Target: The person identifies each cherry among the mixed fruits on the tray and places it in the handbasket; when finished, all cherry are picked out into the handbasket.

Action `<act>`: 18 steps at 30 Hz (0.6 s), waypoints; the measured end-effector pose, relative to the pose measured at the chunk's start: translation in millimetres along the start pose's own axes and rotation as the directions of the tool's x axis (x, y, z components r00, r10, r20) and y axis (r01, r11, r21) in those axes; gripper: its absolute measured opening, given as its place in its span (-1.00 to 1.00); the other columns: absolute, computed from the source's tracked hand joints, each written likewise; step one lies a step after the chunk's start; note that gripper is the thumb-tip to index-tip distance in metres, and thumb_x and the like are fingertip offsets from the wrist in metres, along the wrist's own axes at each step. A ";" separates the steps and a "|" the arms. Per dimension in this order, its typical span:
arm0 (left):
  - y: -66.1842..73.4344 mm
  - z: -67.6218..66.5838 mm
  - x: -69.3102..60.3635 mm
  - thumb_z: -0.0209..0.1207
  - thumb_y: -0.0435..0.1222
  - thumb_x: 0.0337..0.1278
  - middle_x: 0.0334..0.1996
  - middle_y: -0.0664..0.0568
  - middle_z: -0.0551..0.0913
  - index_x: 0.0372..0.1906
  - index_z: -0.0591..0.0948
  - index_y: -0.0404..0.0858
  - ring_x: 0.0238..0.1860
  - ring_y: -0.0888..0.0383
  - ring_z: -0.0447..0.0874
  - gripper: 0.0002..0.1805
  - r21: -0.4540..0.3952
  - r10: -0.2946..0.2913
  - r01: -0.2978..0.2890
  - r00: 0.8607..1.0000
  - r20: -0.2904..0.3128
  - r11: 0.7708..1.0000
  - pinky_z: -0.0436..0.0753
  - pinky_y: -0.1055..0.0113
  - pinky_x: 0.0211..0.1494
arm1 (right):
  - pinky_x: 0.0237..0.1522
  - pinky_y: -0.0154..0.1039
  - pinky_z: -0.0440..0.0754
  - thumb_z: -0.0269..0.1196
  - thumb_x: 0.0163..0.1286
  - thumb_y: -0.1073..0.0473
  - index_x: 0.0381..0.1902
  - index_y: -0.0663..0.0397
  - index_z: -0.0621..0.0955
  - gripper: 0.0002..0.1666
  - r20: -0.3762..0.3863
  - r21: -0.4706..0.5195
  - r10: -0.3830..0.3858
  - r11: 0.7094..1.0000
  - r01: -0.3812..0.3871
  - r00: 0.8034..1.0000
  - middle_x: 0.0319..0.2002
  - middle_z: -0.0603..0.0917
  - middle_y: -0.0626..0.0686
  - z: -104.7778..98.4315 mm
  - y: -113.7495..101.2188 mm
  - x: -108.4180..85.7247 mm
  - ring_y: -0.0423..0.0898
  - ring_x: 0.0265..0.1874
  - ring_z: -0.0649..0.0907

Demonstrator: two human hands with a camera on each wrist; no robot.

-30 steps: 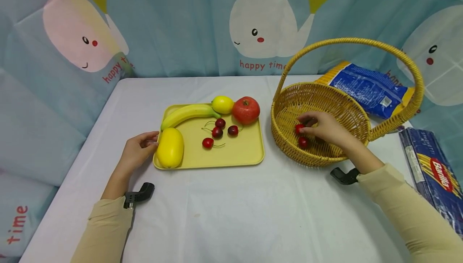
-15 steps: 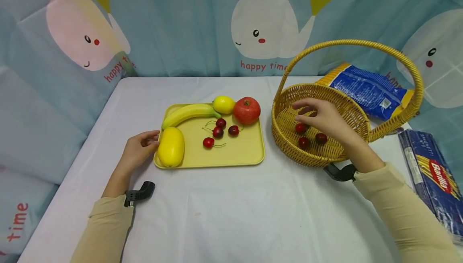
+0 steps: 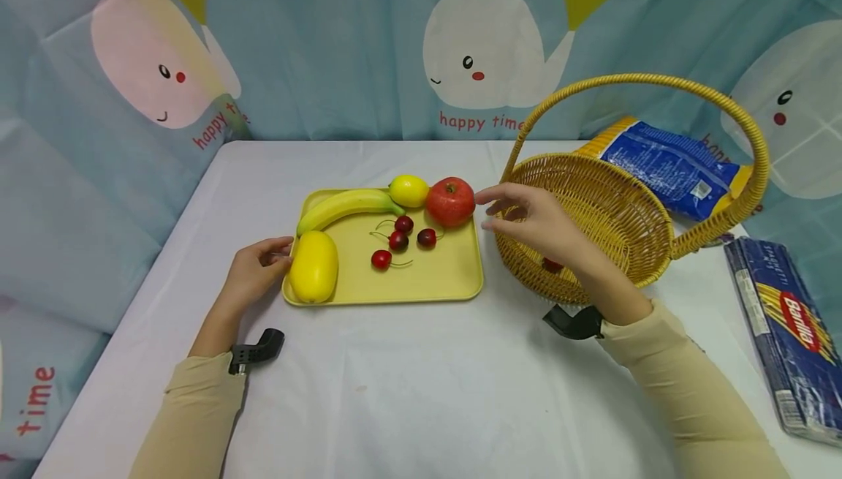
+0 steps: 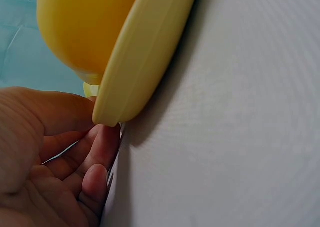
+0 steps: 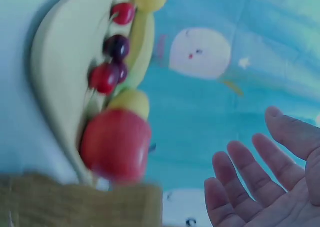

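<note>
My left hand [image 3: 253,279] is at the left edge of the yellow tray [image 3: 408,285]. The left wrist view shows its thumb on the rim and fingers curled beneath, pinching it. On the tray lie a yellow mango-like fruit [image 3: 313,267], banana [image 3: 349,208], lemon [image 3: 408,191], red apple [image 3: 450,202] and several cherries [image 3: 397,240]. My right hand [image 3: 536,221] hovers over the left rim of the wicker basket [image 3: 615,212], fingers spread and holding nothing, fingertips close to the apple. One cherry [image 3: 551,265] shows inside the basket; my hand and forearm hide part of its floor.
The basket's tall handle [image 3: 645,79] arches above it. Behind it lies a blue and yellow bag [image 3: 664,164]. A blue spaghetti pack [image 3: 789,325] lies at the right edge. A whale-print curtain [image 3: 368,47] hangs behind the white table [image 3: 395,384].
My right hand has let go of a cherry in the basket, risen, and moved left toward the apple. My left hand has stayed at the tray's edge.
</note>
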State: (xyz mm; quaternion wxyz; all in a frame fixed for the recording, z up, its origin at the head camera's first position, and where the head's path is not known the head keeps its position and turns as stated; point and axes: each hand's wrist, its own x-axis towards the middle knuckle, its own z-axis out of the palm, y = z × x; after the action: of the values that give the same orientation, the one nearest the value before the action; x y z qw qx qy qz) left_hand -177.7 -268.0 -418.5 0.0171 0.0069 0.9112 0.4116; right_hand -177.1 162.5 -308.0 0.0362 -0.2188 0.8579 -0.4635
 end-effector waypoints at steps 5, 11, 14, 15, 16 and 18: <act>-0.3 0.5 -0.1 0.07 -0.35 0.21 -0.07 -0.23 0.52 0.20 0.42 -0.38 -0.19 0.01 0.45 -0.55 -0.001 -0.004 0.004 1.000 -0.003 1.000 0.42 0.71 -0.31 | -0.08 -0.10 0.51 0.30 0.19 0.20 0.03 0.08 0.57 -0.59 0.043 0.066 -0.041 0.997 0.038 0.998 -0.04 0.60 0.03 26.1 -7.7 11.2 -0.08 -0.13 0.55; -2.3 0.0 0.1 0.08 -0.36 0.20 -0.06 -0.25 0.53 0.19 0.42 -0.39 -0.19 0.02 0.47 -0.55 -0.006 0.010 -0.011 1.000 -0.006 1.000 0.43 0.70 -0.31 | -0.16 -0.18 0.57 0.32 0.16 0.22 -0.02 0.06 0.60 -0.62 0.102 0.091 -0.053 0.995 0.044 0.993 -0.10 0.63 -0.02 59.9 -5.9 31.1 -0.09 -0.21 0.60; -2.9 0.4 1.0 0.08 -0.36 0.20 -0.06 -0.25 0.54 0.20 0.42 -0.39 -0.20 0.04 0.46 -0.55 -0.008 0.010 -0.010 1.000 -0.004 1.000 0.43 0.69 -0.31 | -0.24 -0.19 0.59 0.33 0.15 0.23 -0.05 0.12 0.61 -0.63 0.135 0.084 -0.065 0.995 0.054 0.989 -0.12 0.65 0.04 74.9 -4.2 40.4 -0.08 -0.26 0.62; -2.8 0.5 1.2 0.08 -0.36 0.20 -0.05 -0.25 0.54 0.20 0.42 -0.38 -0.20 0.05 0.46 -0.55 -0.005 0.005 -0.005 1.000 -0.004 1.000 0.43 0.69 -0.31 | -0.26 -0.20 0.59 0.33 0.14 0.24 -0.05 0.14 0.61 -0.63 0.148 0.074 -0.067 0.996 0.056 0.987 -0.13 0.65 0.06 79.6 -3.8 43.1 -0.10 -0.29 0.62; -2.6 0.5 1.3 0.08 -0.35 0.20 -0.05 -0.24 0.54 0.20 0.42 -0.38 -0.21 0.05 0.45 -0.54 -0.004 -0.002 0.002 1.000 -0.003 1.000 0.43 0.69 -0.32 | -0.27 -0.22 0.59 0.33 0.14 0.23 -0.06 0.16 0.61 -0.63 0.161 0.061 -0.071 0.996 0.062 0.984 -0.14 0.65 0.08 84.1 -3.4 45.7 -0.10 -0.30 0.62; -1.8 0.4 1.5 0.08 -0.34 0.20 -0.04 -0.24 0.53 0.21 0.42 -0.37 -0.21 0.05 0.44 -0.54 -0.002 -0.008 0.008 1.000 -0.005 1.000 0.42 0.69 -0.32 | -0.26 -0.27 0.58 0.34 0.14 0.23 -0.07 0.20 0.61 -0.63 0.182 0.031 -0.073 0.997 0.069 0.981 -0.15 0.66 0.12 92.6 -2.4 50.7 -0.11 -0.31 0.61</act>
State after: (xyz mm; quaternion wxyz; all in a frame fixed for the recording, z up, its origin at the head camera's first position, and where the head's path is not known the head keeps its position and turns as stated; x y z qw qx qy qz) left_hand -179.1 -268.8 -420.1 0.0167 0.0021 0.9107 0.4127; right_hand -197.4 68.5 -351.4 0.1008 -0.2905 0.8368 -0.4530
